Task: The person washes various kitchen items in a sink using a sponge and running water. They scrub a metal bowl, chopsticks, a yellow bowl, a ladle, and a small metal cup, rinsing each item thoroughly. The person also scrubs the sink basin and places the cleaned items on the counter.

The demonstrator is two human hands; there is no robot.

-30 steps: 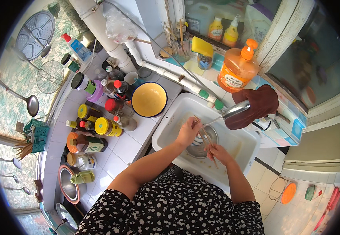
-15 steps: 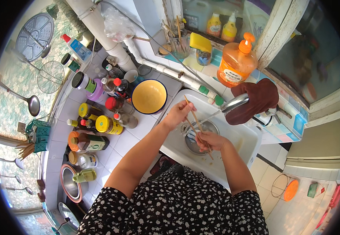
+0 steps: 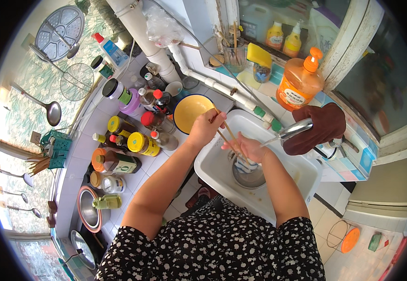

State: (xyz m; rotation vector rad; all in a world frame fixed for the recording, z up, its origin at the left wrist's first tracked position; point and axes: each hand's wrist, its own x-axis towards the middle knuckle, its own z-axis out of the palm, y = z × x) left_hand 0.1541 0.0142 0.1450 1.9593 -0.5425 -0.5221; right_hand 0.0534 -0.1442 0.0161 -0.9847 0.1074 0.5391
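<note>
Head view: the chopsticks (image 3: 232, 134) are held slanting over the white basin (image 3: 305, 173), upper ends pinched in the L hand (image 3: 205, 129), lower ends pointed down twd the striped blue-and-white item (image 3: 246, 165) in the round metal bowl (image 3: 249, 181). Half a sec ago the sticks were gripped by both hands; now the R hand (image 3: 248, 149) has been opened, fingers spread, palm partly shown, w/ the sticks crossing it; whether they're still touched by it can't be told. So control has prob. been passed to the L hand alone, & the R left free for a fresh grip or a rub; the rinsing looks unfinished, as the sticks are kept near the water. The stream (image 3: 271, 140) is let out by the metal tap (image 3: 297, 129), whose body is draped w/ a brown cloth (image 3: 323, 125). The rim of the yellow bowl (image 3: 191, 108) is overlapped by the L hand in this view; contact can't be confirmed. Farther L, capped bottles & jars are crowded on the tiled surface (image 3: 145, 174); beyond the basin, an orange pump bottle (image 3: 297, 86) is stood by the window.
</note>
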